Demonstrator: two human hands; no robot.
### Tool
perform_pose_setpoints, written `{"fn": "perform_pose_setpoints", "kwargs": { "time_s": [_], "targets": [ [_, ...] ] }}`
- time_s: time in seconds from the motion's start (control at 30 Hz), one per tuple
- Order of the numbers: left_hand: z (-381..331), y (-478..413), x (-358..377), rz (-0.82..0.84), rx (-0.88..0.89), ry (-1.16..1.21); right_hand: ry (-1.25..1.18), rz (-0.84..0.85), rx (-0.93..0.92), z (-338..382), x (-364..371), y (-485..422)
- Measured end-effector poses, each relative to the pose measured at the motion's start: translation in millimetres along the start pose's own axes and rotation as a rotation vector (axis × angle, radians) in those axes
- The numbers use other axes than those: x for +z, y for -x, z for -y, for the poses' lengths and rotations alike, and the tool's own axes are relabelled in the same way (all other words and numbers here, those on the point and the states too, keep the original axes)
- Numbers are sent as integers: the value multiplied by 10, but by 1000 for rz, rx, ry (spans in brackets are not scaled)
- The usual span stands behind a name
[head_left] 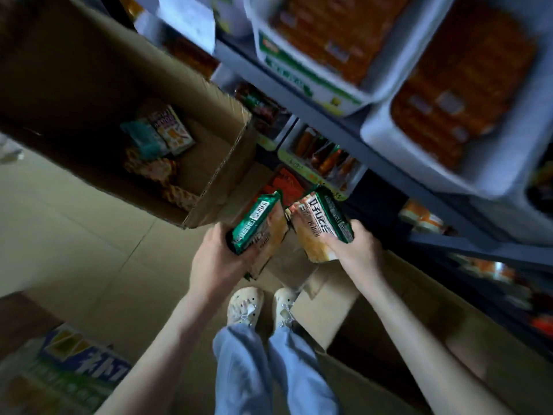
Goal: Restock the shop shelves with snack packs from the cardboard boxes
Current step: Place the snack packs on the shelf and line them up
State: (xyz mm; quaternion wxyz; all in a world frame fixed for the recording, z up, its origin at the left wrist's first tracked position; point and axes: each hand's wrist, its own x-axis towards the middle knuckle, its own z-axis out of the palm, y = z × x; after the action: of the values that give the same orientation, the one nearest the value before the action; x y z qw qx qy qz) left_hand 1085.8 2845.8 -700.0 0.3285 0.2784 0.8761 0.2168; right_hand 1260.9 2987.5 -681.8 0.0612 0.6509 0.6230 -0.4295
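Observation:
My left hand (217, 259) grips a stack of green-and-orange snack packs (260, 226) at mid-frame. My right hand (356, 250) grips another bundle of the same snack packs (320, 223) just to the right of it. Both bundles hang above the floor, in front of the lower shop shelves (374, 157). An open cardboard box (209, 187) at upper left holds a few mixed snack packs (167, 133). A second cardboard box (338, 322) sits low at the right, beside my feet.
White shelf bins (389, 121) full of orange packs fill the upper right. Smaller bins of red and orange snacks (323, 160) sit lower down. A printed blue-and-green carton (68, 366) lies at lower left. My legs and light shoes (245, 307) stand on beige floor tiles.

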Motion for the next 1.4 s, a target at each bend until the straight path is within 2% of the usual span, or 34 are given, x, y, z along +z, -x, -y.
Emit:
{"fn": "perform_pose_setpoints", "kwargs": {
  "time_s": [0.23,0.33,0.5,0.6,0.7,0.87,0.93,1.0,1.07,1.13,1.27,1.4],
  "targets": [
    [-704,872,-2086,-65,50,-87,-200,78,-228,1256,-961,1445],
    [-1053,1293,-2896,-139,58,-49,-236,68,-350,1747,-1457,1951],
    [-1847,1821,-3884,-255,181,31,-397,10,-590,2359,-2303,2641],
    [-2210,1992,-4264,-336,247,162,-439,-36,-744,2594,-2795,3014],
    [-2540,2045,-4563,-367,323,334,-483,-135,-890,2831,-3241,3286],
    [-2995,1911,-5079,-336,513,424,-481,-291,-1107,3268,-3686,3521],
    [-3145,1818,-5281,-319,575,431,-372,-503,-1261,3417,-3791,3539],
    [-3276,1697,-5492,-294,644,422,-110,-796,-1382,3546,-3911,3532],
    [-3378,1539,-5720,-285,712,400,173,-947,-1363,3668,-4059,3478],
    [-3452,1369,-5979,-288,771,361,256,-966,-1210,3847,-4180,3477],
    [-3559,1038,-6355,-308,875,388,290,-897,-937,4207,-4327,3272],
    [-3650,703,-6448,-328,917,532,381,-788,-765,4556,-4561,3124]
  ]
}}
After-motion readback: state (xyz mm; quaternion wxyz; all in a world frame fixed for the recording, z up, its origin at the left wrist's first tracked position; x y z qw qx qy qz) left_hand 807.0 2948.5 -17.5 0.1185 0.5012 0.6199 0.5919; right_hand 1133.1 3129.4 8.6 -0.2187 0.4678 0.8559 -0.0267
